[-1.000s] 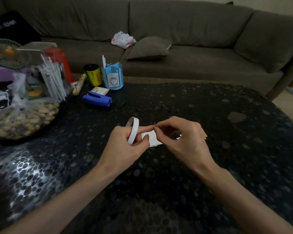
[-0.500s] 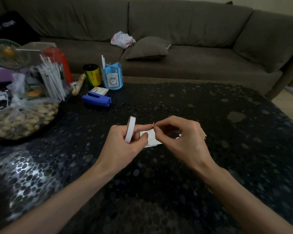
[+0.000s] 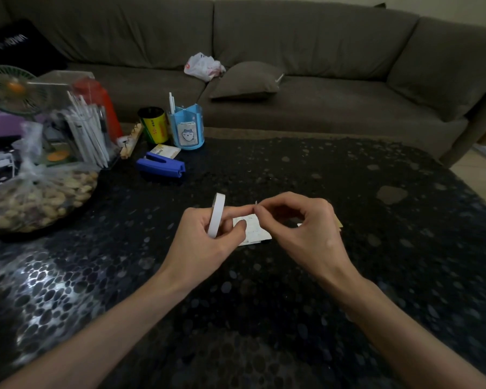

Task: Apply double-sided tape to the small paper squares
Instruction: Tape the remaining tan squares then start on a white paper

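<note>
My left hand (image 3: 205, 237) holds a white roll of double-sided tape (image 3: 216, 215) upright, seen edge-on, with its thumb pressing on a small white paper square (image 3: 254, 230) lying on the dark table. My right hand (image 3: 300, 228) has its thumb and forefinger pinched together at the square's upper edge, on what looks like the tape's free end. More small paper pieces (image 3: 337, 223) peek out from behind my right hand; most of them are hidden.
The dark pebble-patterned table (image 3: 264, 318) carries a blue stapler (image 3: 161, 165), a blue pen holder (image 3: 186, 127), a yellow can (image 3: 153, 125), a bag of nuts (image 3: 37, 197), a box of white pens (image 3: 84, 133) and a small fan (image 3: 10, 89). A brown sofa (image 3: 292, 51) stands behind.
The tape roll has turned in my left hand from slightly angled to edge-on. Both hands have stayed in nearly the same place over the paper square.
</note>
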A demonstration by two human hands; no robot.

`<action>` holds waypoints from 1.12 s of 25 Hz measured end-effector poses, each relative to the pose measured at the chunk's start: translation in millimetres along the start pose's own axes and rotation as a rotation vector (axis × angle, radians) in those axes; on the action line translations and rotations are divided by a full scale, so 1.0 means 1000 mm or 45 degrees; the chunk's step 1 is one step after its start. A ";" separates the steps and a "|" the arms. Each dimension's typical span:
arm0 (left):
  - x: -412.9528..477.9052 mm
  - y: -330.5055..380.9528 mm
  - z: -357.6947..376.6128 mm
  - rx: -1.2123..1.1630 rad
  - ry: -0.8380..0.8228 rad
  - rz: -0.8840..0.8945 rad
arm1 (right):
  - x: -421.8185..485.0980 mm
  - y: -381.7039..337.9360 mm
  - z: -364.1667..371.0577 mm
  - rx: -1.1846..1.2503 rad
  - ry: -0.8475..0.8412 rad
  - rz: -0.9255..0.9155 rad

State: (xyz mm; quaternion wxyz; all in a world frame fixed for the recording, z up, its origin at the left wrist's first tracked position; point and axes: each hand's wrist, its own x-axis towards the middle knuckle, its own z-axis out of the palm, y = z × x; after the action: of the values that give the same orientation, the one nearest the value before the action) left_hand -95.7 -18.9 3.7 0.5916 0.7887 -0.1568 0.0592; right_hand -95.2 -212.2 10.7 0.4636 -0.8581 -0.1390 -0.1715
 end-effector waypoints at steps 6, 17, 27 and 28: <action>-0.002 -0.004 0.000 0.018 -0.044 -0.006 | 0.000 0.002 0.001 0.075 0.016 0.064; -0.001 0.002 0.001 -0.043 -0.045 -0.030 | 0.003 0.002 0.001 0.346 0.036 0.172; -0.002 0.006 0.004 0.095 -0.123 0.003 | 0.001 -0.001 0.002 0.238 0.065 0.138; -0.002 0.004 0.004 0.116 -0.117 0.004 | 0.001 -0.001 0.002 0.225 0.059 0.136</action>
State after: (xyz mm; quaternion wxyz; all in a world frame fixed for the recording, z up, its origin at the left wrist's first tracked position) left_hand -99.1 -23.2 5.2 0.5472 0.8164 -0.1822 0.0311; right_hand -94.2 -210.1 10.8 0.5492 -0.8158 -0.0967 -0.1534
